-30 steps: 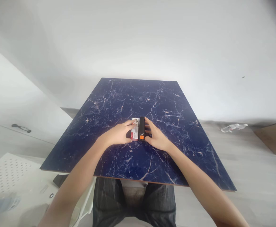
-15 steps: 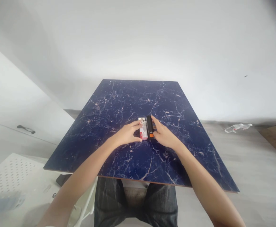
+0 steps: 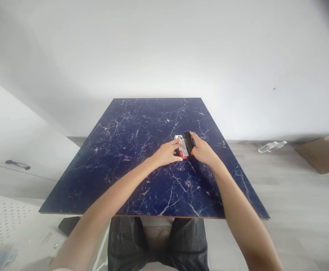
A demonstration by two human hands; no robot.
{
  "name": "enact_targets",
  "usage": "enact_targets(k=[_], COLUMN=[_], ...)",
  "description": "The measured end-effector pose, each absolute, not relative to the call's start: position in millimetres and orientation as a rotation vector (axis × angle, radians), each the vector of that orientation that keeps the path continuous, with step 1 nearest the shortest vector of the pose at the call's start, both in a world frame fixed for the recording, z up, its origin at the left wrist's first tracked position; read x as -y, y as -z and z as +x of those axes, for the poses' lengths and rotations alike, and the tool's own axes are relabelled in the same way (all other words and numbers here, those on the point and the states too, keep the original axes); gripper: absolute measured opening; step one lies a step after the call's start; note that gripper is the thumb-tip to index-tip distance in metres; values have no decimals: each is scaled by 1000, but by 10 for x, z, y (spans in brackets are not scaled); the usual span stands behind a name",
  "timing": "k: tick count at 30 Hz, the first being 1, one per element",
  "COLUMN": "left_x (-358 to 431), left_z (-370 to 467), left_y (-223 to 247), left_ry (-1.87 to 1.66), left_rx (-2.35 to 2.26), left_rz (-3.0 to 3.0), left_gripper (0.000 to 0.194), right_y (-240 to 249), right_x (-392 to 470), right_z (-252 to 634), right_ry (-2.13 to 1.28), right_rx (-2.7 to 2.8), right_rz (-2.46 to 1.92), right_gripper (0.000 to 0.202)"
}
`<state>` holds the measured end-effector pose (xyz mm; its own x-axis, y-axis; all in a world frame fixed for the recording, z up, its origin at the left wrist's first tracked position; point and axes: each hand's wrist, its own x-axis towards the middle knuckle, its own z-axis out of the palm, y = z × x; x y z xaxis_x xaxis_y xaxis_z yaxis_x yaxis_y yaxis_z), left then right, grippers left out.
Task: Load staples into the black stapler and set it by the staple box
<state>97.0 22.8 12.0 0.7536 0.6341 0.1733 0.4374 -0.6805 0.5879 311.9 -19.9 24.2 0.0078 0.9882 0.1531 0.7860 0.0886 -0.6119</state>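
A small white and red box (image 3: 182, 147) lies near the middle of the dark blue marbled table (image 3: 141, 124), slightly tilted. My left hand (image 3: 168, 152) grips its left side, fingers at the far part and thumb at the near end. Right beside the box, a black oblong device (image 3: 188, 142) with an orange part is held in my right hand (image 3: 203, 150). Its exact kind cannot be made out. The index finger of that hand reaches to the device's far end, and its other fingers curl along the right side. Box and device stand close together, perhaps touching.
A white wall (image 3: 158, 49) rises behind the table. At the left are a cabinet handle (image 3: 17, 164) and a perforated white surface (image 3: 6, 222) with a dark object (image 3: 69, 225). A clear plastic bottle (image 3: 272, 146) and cardboard (image 3: 319, 154) lie on the floor at the right.
Both hands have moved right and a little away from me across the table, carrying the box and the black device together. The camera view has turned slightly.
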Motion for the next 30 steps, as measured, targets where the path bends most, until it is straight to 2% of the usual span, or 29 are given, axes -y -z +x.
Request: enact_targets(k=[11,25,30], left_x=[-592,-682,-565], left_z=[1905,2403,2330], left_y=[-133,-148,-158], left_ry=[-433,-359,-373], left_rx=[-721,-607,-629], left_rz=[2580,2614,2612], left_gripper=[90,84,86], right_y=[-296,-320,-384], right_x=[99,134,172], right_z=[3865,4145,4067], right_ry=[-437,-351,-200], right_rx=[1546,1361,1290], right_rz=[-2039,-2151,-2159], right_gripper=[84,82,70])
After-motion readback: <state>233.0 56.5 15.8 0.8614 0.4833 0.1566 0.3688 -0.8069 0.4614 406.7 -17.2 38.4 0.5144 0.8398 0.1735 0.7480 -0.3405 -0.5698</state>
